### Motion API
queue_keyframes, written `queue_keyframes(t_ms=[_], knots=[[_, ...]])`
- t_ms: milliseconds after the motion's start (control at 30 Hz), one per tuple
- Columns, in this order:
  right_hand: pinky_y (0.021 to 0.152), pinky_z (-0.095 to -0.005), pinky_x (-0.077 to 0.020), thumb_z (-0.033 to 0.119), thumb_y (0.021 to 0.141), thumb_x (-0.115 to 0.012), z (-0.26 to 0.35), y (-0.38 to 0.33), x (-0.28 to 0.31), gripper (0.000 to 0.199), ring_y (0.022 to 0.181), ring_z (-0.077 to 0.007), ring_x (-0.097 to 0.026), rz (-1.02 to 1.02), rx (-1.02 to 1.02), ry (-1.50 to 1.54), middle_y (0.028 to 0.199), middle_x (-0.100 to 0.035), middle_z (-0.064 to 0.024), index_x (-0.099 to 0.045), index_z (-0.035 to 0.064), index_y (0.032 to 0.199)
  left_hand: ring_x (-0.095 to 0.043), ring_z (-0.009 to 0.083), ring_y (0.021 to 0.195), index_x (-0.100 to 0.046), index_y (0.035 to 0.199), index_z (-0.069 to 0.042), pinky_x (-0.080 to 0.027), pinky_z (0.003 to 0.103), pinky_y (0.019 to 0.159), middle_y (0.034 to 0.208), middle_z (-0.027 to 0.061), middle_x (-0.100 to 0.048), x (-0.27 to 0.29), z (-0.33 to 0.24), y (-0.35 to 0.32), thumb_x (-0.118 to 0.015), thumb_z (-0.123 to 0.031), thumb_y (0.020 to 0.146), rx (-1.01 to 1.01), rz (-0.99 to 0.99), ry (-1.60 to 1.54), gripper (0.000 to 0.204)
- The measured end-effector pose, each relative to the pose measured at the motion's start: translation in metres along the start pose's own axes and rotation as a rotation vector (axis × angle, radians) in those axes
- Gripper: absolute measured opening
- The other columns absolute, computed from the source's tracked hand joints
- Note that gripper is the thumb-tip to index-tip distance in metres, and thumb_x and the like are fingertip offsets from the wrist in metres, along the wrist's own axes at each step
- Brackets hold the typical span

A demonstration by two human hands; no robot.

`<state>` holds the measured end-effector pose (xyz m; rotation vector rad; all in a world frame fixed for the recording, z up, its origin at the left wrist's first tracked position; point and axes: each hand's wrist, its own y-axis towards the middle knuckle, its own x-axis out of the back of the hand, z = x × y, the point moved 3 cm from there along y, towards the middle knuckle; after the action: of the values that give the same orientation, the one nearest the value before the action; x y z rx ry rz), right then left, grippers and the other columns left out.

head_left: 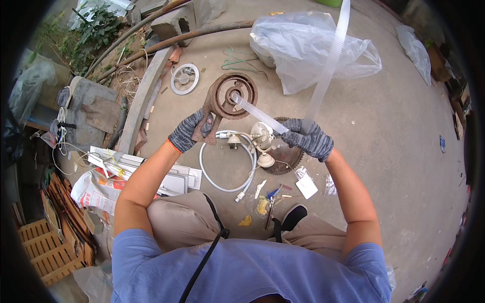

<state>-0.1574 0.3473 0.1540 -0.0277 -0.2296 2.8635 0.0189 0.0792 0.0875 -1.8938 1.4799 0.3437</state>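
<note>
A rusty metal piece [218,104], with a round grooved head and a forked handle, is held up in front of me. My left hand [187,130], in a grey knit glove, is closed around the handle. A translucent white plastic strap [258,115] runs from the middle of the round head to my right hand [309,139], also gloved. The fingers of that hand are closed on the strap, whose other length rises past the top of the view. Below the hands lie a rusty toothed gear [287,160], a cream lamp fitting [263,135] and a coiled grey hose [203,170].
A white ring-shaped part [195,87] and green wire [237,64] lie farther off. A large clear plastic bag [313,48] rests at the far side. White panels [177,183] and a concrete curb [144,108] are on the left. Small scraps and a white card [306,187] lie near my shoe.
</note>
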Motion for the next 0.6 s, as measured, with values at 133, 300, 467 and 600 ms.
queue_keyframes(t_ms=[133,300,467,600], knots=[[0.074,-0.0249,-0.042,0.018,0.076,-0.057,0.003,-0.004,0.004,0.028,0.082,-0.011,-0.051,0.055,0.047,0.098,0.09,-0.057,-0.0038,-0.055,0.0008,0.098,-0.051,0.0137,0.076,-0.051,0.092,-0.006,-0.043,0.025,0.071,0.079,0.0013,-0.05,-0.003,-0.005,-0.001,-0.048,-0.029,0.083,-0.046,-0.051,0.076,0.025],[0.068,-0.0231,-0.0419,0.017,0.076,-0.058,0.006,-0.001,0.002,0.028,0.075,-0.0089,-0.049,0.026,0.061,0.162,0.083,-0.056,-0.0014,-0.055,0.0011,0.098,-0.052,0.0142,0.071,-0.052,0.086,-0.004,-0.043,0.025,0.068,0.077,0.0025,-0.052,0.0,-0.007,-0.001,-0.049,-0.029,0.082,-0.009,-0.006,0.131,0.025],[0.054,-0.021,-0.0417,0.02,0.076,-0.058,-0.005,0.007,0.005,0.026,0.06,-0.007,-0.045,-0.017,0.017,0.166,0.068,-0.051,0.0017,-0.056,0.0032,0.096,-0.052,0.015,0.07,-0.053,0.081,-0.004,-0.043,0.025,0.064,0.077,0.0028,-0.053,0.005,-0.001,0.001,-0.05,-0.028,0.082,-0.065,-0.04,0.331,0.024],[0.049,-0.0209,-0.0422,0.021,0.076,-0.059,-0.006,0.014,0.004,0.022,0.056,-0.0073,-0.045,-0.109,-0.057,0.149,0.065,-0.049,0.0011,-0.056,0.0048,0.09,-0.053,0.0199,0.069,-0.053,0.083,-0.004,-0.044,0.029,0.059,0.075,0.0102,-0.052,-0.031,-0.014,-0.001,-0.05,-0.017,0.077,-0.331,-0.065,1.415,0.014]])
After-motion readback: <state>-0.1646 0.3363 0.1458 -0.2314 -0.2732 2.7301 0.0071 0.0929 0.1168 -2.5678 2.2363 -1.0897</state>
